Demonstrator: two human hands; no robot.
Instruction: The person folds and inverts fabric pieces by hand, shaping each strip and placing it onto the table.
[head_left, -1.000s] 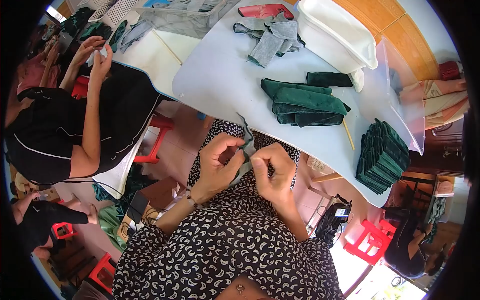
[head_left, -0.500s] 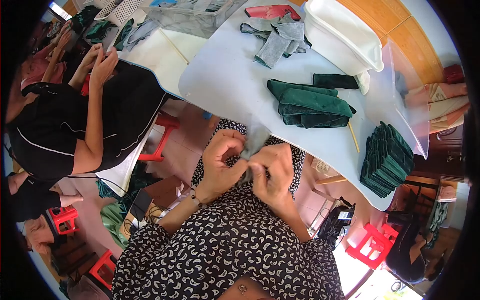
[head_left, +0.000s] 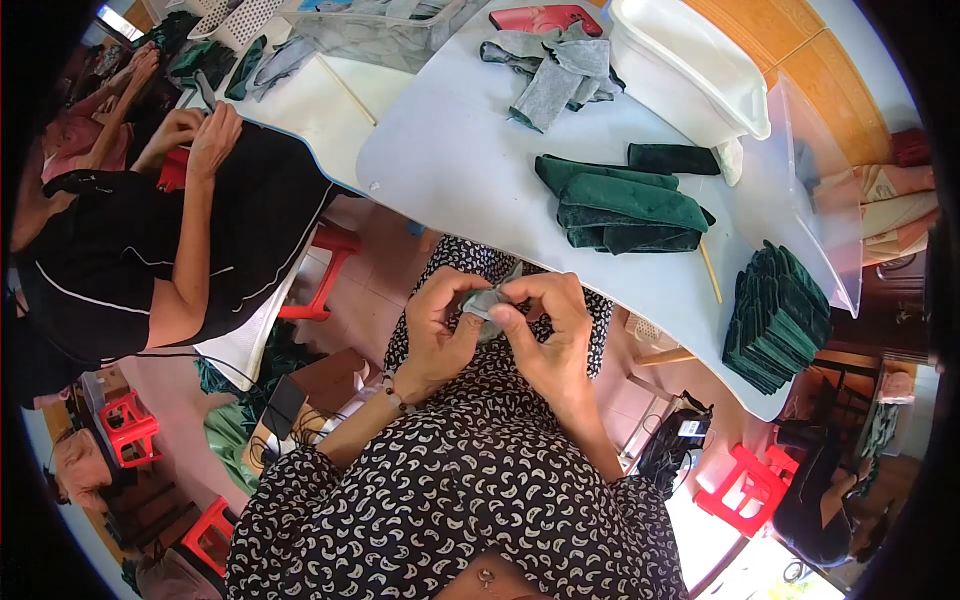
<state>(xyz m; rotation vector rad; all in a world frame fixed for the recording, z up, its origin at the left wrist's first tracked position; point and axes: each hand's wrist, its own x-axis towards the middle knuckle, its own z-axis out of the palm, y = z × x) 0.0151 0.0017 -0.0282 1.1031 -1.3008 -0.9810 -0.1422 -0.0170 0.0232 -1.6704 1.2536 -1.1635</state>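
Above my lap, my left hand (head_left: pixel 443 335) and my right hand (head_left: pixel 548 335) pinch a small piece of grey fabric (head_left: pixel 484 303) between thumbs and fingertips. Part of the fabric is hidden behind the fingers. On the table in front lies a loose pile of dark green velvet strips (head_left: pixel 630 212). A neat stack of green velvet pieces (head_left: pixel 775 325) rests at the table's right edge. Farther back is a heap of grey fabric pieces (head_left: pixel 562 75), some with green showing.
A white plastic tub (head_left: pixel 690 65) and a clear plastic panel (head_left: pixel 815 200) stand at the back right of the table (head_left: pixel 430 150). A thin stick (head_left: pixel 711 272) lies by the green strips. At left, a co-worker in black (head_left: pixel 140 255) handles fabric near a red stool (head_left: pixel 330 270).
The grey fabric, held upward and blurred before, is now gathered between my fingertips. Both thumbs have shifted on it. The co-worker's hands at left have moved slightly, with a grey strip now showing.
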